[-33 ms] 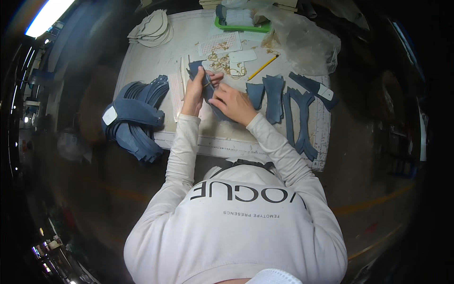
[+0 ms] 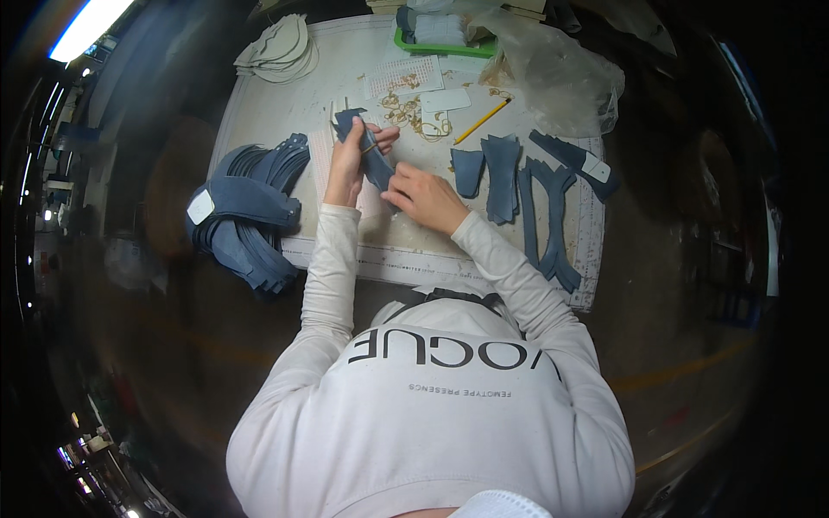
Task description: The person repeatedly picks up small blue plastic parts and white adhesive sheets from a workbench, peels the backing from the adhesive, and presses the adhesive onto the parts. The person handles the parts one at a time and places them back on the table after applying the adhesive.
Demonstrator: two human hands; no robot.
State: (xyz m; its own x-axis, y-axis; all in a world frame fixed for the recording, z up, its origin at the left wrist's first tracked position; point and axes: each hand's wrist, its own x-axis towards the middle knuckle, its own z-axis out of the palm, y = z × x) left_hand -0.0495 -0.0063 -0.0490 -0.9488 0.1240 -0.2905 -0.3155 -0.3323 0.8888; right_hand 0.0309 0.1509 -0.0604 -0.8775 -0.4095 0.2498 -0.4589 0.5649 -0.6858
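A bundle of blue cut pieces, leather or fabric, slants between my hands above the table. My left hand is closed round its upper part, thumb on top and fingers reaching out at the far side. A thin tan band seems to cross the bundle by those fingers. Lower down, my right hand pinches the bundle's near end, with its fingertips bent together. Thin tan rubber bands lie loose just beyond my hands. Part of the bundle is hidden by my left palm and right fingers.
A fanned pile of blue pieces lies left, smaller blue stacks right. Farther off are a yellow pencil, white cards, a green tray, a clear plastic bag and cream pieces.
My right hand has come a little toward me, down to the near end of the bundle. My left hand has shifted slightly left, and more of the bundle shows between them.
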